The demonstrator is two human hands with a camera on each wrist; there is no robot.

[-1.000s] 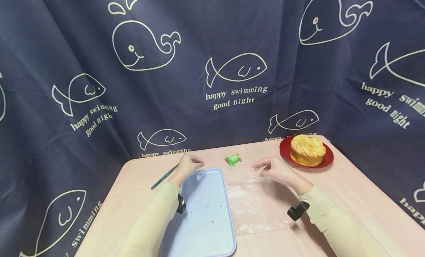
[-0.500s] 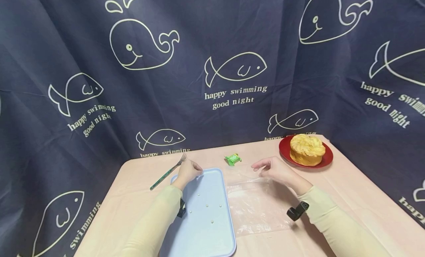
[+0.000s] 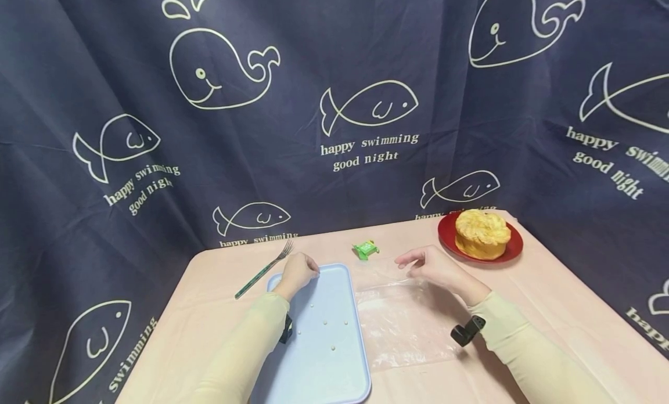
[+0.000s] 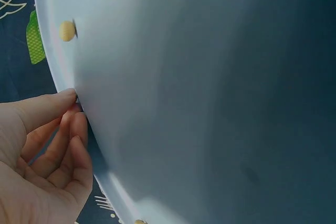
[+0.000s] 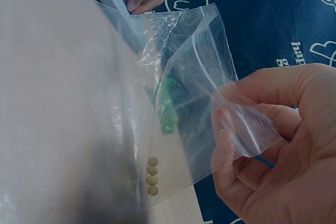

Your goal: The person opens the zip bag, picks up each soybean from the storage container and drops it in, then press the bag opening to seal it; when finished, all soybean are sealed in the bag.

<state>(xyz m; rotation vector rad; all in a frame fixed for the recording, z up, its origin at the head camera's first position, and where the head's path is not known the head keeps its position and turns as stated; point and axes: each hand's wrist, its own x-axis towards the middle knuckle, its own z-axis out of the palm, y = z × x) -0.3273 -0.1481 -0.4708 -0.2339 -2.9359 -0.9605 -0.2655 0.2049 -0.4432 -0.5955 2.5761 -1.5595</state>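
My left hand (image 3: 297, 271) reaches over the far end of the light-blue tray (image 3: 313, 372), thumb and index finger pinched together right at its rim. In the left wrist view only a dark speck shows between those fingertips; the small bead there is mostly hidden. Several pale beads (image 3: 333, 348) lie scattered on the tray, and a yellowish one (image 4: 67, 31) sits near the rim. My right hand (image 5: 283, 135) pinches the zip edge of a clear zip-lock bag (image 5: 157, 61), keeping its mouth apart. Several tan beads (image 5: 152, 177) are lined up low in the bag.
A green-wrapped sweet (image 3: 366, 250) lies behind the bag. To the left of the tray is a fork (image 3: 263, 270) with a dark green handle. A round pastry (image 3: 482, 234) stands on a red plate (image 3: 514, 250) at the back right. A dark patterned curtain (image 3: 366, 183) borders the table.
My left hand has come down and back from beyond the far rim, onto the spot where a small bead showed, uncovering the fork's tines. The right hand and bag have stayed in place.
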